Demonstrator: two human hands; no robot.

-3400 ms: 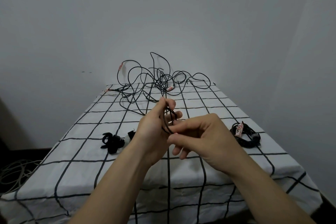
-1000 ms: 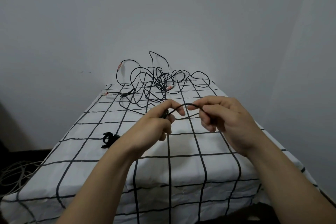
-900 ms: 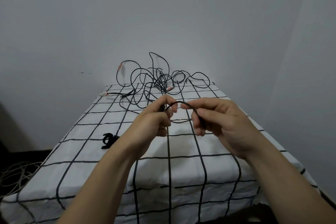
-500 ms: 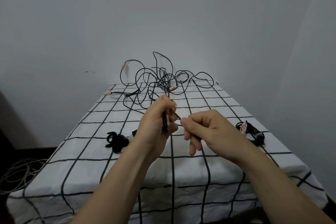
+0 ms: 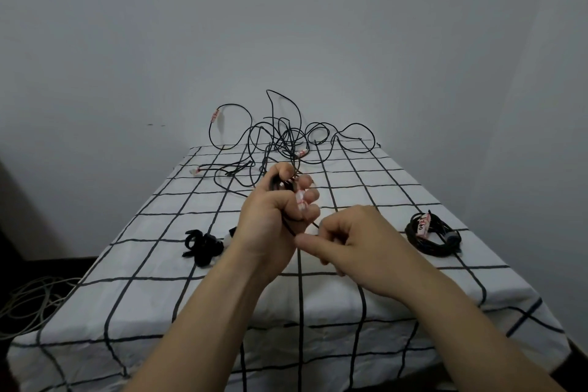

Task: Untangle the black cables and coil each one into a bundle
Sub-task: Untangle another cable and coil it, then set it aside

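Note:
My left hand grips several loops of a thin black cable with a white-and-red tag, raised above the table's middle. My right hand sits just below and to the right, fingers curled, pinching the same cable's strand where it leaves my left hand. The strand runs back to a tangle of black cables at the table's far end. A coiled black bundle with a tag lies to the right.
The table wears a white cloth with a black grid. Black strap-like pieces lie left of my left wrist. Pale cables lie on the floor at the left. A plain wall stands behind the table.
My hands came together from a spread position. My right hand dropped from level with the left to below it, bringing another loop of cable to my left hand.

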